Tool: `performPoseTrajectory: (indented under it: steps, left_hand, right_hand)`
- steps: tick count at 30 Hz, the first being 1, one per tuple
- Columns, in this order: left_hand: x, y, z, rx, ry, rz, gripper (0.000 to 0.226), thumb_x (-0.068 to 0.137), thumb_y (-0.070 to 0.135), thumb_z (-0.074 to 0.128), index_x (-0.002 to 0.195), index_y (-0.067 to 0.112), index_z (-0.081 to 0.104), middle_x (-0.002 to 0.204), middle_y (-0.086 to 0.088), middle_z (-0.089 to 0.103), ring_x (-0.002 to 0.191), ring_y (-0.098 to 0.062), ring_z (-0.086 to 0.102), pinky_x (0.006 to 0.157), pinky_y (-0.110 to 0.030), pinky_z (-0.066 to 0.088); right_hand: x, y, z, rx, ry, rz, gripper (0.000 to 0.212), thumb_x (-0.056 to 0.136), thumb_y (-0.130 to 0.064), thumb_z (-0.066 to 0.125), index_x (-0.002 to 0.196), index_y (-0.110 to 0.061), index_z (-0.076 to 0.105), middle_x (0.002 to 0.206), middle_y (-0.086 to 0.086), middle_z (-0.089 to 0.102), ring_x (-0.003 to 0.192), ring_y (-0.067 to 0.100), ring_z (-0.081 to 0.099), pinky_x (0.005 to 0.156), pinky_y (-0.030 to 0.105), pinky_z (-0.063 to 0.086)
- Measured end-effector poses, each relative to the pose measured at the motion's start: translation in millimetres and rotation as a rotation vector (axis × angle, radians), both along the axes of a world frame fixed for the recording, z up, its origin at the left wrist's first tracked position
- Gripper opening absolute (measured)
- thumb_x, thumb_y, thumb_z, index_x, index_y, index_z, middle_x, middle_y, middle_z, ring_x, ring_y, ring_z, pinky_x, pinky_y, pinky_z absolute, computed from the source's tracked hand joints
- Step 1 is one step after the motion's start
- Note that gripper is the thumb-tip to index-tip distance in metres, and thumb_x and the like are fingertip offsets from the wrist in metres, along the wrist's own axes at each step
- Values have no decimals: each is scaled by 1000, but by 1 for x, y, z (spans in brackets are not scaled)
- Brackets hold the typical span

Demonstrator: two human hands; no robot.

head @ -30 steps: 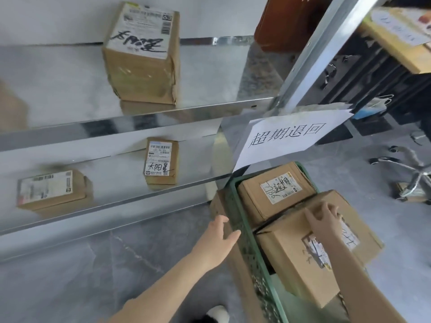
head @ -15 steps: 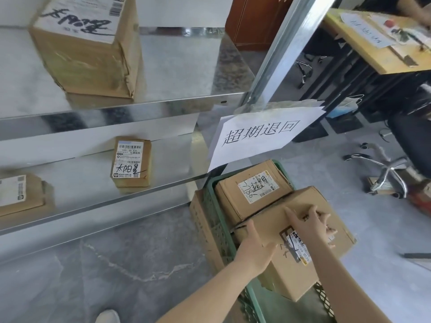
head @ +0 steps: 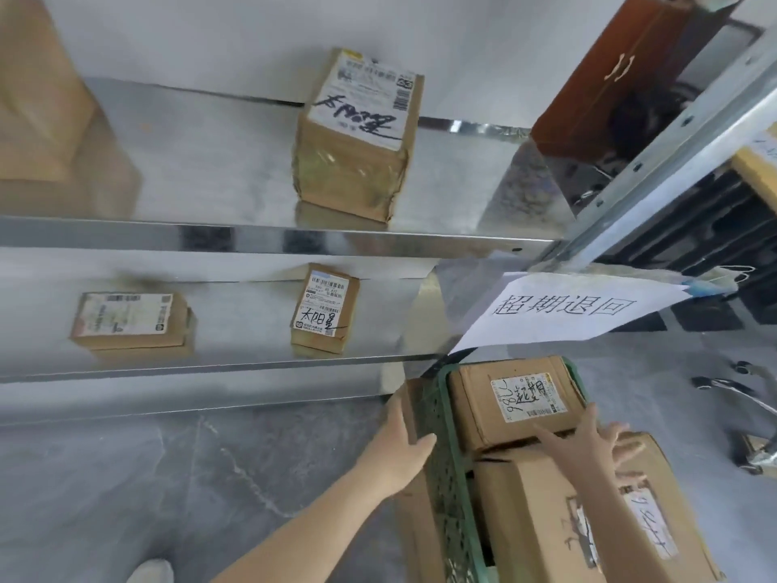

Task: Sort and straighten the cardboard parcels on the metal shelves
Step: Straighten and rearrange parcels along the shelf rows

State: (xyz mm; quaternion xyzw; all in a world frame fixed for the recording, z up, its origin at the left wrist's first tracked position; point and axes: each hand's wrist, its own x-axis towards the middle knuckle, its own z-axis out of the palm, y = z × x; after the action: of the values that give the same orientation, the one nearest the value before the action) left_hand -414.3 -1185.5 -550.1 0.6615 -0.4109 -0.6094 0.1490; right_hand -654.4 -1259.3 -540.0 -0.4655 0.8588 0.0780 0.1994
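Tall parcel (head: 353, 136) upright on the upper shelf (head: 210, 170), at 12 o'clock in view, handwritten label on top. On the lower shelf (head: 239, 334): flat parcel (head: 126, 321) at 9 o'clock, small parcel (head: 323, 309) near centre, the two well apart. Green crate (head: 447, 477) at 5 o'clock, holding a labelled parcel (head: 517, 401) touching the far edge of a large parcel (head: 546, 519). Paper sign (head: 563, 309) above the crate, at 3 o'clock. Left hand (head: 403, 448) gripping the crate's 9 o'clock wall, thumb over the rim, fingers (head: 395, 414) outside. Right hand (head: 588, 443) over the large parcel, fingers (head: 555, 437) spread wide, holding nothing, tips reaching the labelled parcel.
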Motion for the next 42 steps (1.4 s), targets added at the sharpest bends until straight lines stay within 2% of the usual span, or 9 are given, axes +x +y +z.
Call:
performPoseTrajectory:
  steps: [6, 11, 17, 22, 26, 30, 33, 38, 42]
  left_hand:
    - [137, 28, 6, -65, -80, 193, 74, 97, 44, 43, 153, 23, 0, 158, 2, 20, 140, -20, 32, 110, -30, 27]
    - [254, 70, -1, -60, -141, 318, 74, 95, 45, 46, 153, 25, 4, 159, 1, 17, 140, -21, 32, 114, -37, 28]
    - [401, 131, -5, -87, -287, 438, 63, 96, 39, 45, 150, 22, 18, 150, -3, 34, 132, -23, 41, 105, -33, 34]
    - [489, 162, -16, -103, -321, 463, 61, 96, 39, 47, 147, 17, 24, 148, -6, 34, 133, -22, 39, 104, -32, 33]
    - [523, 155, -29, -116, -324, 400, 60, 97, 36, 45, 149, 16, 22, 153, -5, 30, 140, -21, 30, 106, -28, 28]
    - [527, 128, -49, -104, -283, 358, 61, 96, 35, 46, 149, 16, 24, 154, -5, 31, 139, -21, 33, 106, -28, 30]
    - [522, 102, -66, -121, -256, 333, 59, 96, 30, 47, 148, 12, 26, 151, -7, 35, 135, -22, 37, 95, -23, 31]
    - [516, 72, -95, -84, -258, 328, 60, 94, 28, 51, 146, 11, 28, 146, -10, 41, 119, -27, 52, 91, -32, 43]
    - [511, 56, -114, -53, -217, 330, 60, 93, 24, 52, 146, 12, 28, 138, -12, 47, 117, -30, 53, 96, -37, 44]
  right_hand:
    - [136, 1, 15, -56, -11, 237, 76, 95, -47, 50, 155, -18, 13, 162, 15, -9, 146, 38, -19, 116, 57, -8]
    - [285, 38, 5, -8, -121, 422, 73, 95, -48, 49, 154, -25, 14, 163, 11, -5, 148, 38, -13, 118, 53, -2]
    - [452, 85, -19, 12, -316, 530, 74, 95, -43, 52, 155, -20, 14, 163, 12, -1, 148, 40, -11, 119, 50, 4]
    - [552, 102, -32, 15, -440, 518, 73, 96, -38, 53, 154, -15, 15, 162, 15, 1, 148, 39, -7, 119, 48, 10]
    - [593, 100, -46, -17, -532, 428, 74, 95, -32, 56, 153, -10, 17, 158, 18, 16, 144, 35, 19, 114, 45, 28]
    - [601, 87, -64, -37, -579, 259, 65, 95, -22, 55, 149, -4, 25, 146, 18, 37, 129, 33, 41, 97, 37, 37]
    - [599, 68, -83, -18, -580, 201, 56, 94, -15, 53, 145, -4, 31, 142, 18, 40, 121, 33, 49, 84, 32, 38]
    - [591, 47, -124, 28, -592, 312, 60, 78, 2, 61, 132, -7, 36, 132, 15, 47, 96, 26, 49, 56, 27, 43]
    - [581, 35, -154, 1, -641, 392, 69, 72, 3, 62, 134, -9, 35, 128, 11, 52, 112, 32, 54, 72, 33, 53]
